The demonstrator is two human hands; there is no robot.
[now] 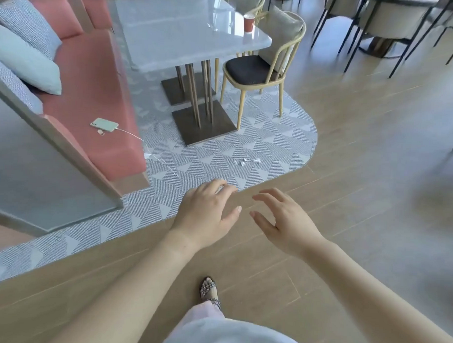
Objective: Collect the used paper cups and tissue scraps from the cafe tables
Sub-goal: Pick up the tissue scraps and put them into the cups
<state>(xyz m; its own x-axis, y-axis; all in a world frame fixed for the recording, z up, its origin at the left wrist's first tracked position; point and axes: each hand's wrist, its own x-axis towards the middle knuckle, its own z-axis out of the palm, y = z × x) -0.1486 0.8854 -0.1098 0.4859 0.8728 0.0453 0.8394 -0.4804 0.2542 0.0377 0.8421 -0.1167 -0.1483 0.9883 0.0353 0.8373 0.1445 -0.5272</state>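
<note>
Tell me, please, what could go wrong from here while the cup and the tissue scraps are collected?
1. The red cup stands near the edge of the table. A careless reach may knock it off, and I cannot tell whether it is empty.
2. A white cable runs from the phone on the bench down to the carpet. A foot may catch it and pull the phone down.
3. The tissue scraps are small on a patterned carpet, so some may be missed.
</note>
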